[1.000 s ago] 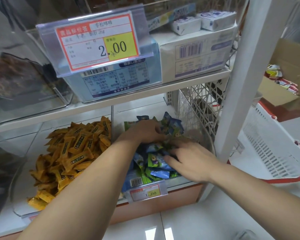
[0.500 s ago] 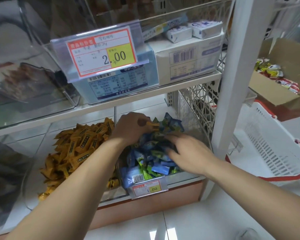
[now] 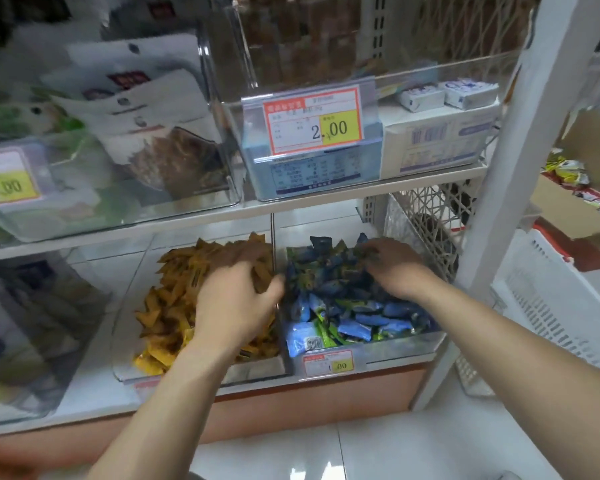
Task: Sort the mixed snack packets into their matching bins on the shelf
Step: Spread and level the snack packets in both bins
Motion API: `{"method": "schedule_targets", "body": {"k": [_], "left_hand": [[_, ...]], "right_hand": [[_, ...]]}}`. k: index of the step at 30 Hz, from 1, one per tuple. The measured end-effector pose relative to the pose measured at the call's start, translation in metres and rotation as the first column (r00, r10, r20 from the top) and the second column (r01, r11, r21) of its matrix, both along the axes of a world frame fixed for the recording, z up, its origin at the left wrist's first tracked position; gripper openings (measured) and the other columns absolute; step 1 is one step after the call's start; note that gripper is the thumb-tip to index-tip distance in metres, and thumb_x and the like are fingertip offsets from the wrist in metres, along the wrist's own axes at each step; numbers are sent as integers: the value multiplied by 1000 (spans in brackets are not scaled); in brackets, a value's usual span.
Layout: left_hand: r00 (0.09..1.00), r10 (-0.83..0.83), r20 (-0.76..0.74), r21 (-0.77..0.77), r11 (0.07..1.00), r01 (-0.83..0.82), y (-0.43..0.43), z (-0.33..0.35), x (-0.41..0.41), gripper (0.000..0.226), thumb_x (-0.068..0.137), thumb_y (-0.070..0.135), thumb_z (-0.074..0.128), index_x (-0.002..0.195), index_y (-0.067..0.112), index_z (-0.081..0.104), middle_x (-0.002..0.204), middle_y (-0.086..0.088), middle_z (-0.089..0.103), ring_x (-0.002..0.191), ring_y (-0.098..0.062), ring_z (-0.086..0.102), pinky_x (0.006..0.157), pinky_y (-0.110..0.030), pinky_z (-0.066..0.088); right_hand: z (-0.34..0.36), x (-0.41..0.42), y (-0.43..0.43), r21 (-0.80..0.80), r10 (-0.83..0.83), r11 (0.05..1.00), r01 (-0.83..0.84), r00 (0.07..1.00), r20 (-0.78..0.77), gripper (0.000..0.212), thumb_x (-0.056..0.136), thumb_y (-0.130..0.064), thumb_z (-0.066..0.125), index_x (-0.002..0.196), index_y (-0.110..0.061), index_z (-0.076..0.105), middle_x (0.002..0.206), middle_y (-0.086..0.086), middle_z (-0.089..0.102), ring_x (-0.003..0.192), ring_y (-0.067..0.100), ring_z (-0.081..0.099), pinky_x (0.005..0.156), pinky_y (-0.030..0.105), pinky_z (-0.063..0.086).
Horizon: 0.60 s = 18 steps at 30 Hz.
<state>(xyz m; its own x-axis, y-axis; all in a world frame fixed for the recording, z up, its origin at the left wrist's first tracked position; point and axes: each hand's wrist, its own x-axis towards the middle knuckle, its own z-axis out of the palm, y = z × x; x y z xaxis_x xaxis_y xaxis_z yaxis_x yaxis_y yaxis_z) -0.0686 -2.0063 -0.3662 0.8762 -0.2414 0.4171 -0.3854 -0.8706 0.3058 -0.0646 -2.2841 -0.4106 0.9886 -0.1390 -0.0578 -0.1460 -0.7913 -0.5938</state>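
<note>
On the lower shelf [image 3: 94, 398], our left hand [image 3: 236, 306] curls down into the yellow packets [image 3: 167, 306] in one clear bin [image 3: 127, 344] and our right hand [image 3: 394, 268] presses bent fingers into the blue and green packets [image 3: 361, 320] in the neighbouring bin [image 3: 399, 351], though blur hides whether either grips any.

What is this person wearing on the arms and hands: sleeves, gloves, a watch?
Nothing that shows. Both forearms are bare to the frame's edge, no sleeves. Left hand and right hand have no gloves, watch or bracelet; blur hides any rings.
</note>
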Motion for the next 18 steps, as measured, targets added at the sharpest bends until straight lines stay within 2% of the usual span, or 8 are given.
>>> {"method": "schedule_targets", "body": {"k": [3,5,6,9,12,15,17,18], "left_hand": [[975,-123,-186,-35,992,119,-15,-18,-9,59,83,58,58,133,29,50,119,-1,64,106,-24,61,81,-33,52],[951,-171,-257,-57,985,162,-12,-30,-8,68,84,54,61,145,31,38,146,4,46,126,-20,51,97,-32,48],[952,-181,-248,-55,983,172,-10,-34,-6,68,85,51,62,145,31,39,151,8,37,129,-18,48,99,-28,44],[957,-182,-225,-69,983,171,-7,-39,0,60,86,50,62,141,32,45,153,16,29,125,-11,50,88,-20,41],[955,-173,-242,-66,985,161,-10,-40,2,58,86,53,60,139,30,48,152,17,23,114,-13,58,82,-23,49],[953,-182,-244,-71,983,170,-11,-40,4,55,86,54,59,136,31,50,151,19,22,107,-13,60,76,-21,49],[948,-199,-250,-89,979,182,-9,-41,6,53,87,53,60,134,31,52,150,18,23,109,-12,59,78,-21,47],[946,-207,-250,-102,977,187,-7,-41,8,52,87,53,60,134,31,53,150,17,24,110,-12,58,80,-20,46]], "right_hand": [[-4,26,-9,-21,88,995,-93,985,-148,37,102,-28,48,139,-24,54,142,3,55,124,23,54,90,27,40],[-7,41,-12,-57,131,987,-150,958,-256,40,103,-34,46,140,-21,53,146,6,50,126,24,51,90,28,37],[-9,48,-11,-68,134,985,-161,944,-302,42,103,-35,46,141,-18,52,148,8,48,128,25,49,92,28,36],[-12,64,-5,-83,116,983,-162,907,-405,43,102,-29,46,139,-8,52,147,13,47,127,28,50,103,32,39],[-12,71,-3,-68,89,989,-128,905,-415,35,99,-19,51,123,4,62,131,19,59,117,34,58,101,38,46],[-7,68,-6,-28,49,998,-59,957,-285,22,92,-16,63,100,3,72,107,21,69,100,34,66,91,40,54],[-1,63,-5,46,49,998,-42,987,-153,10,87,-17,71,90,-8,75,95,13,74,93,28,70,78,35,57],[3,58,-5,81,40,996,-33,995,-89,4,86,-18,73,89,-17,76,93,4,74,91,20,69,70,28,54]]}}
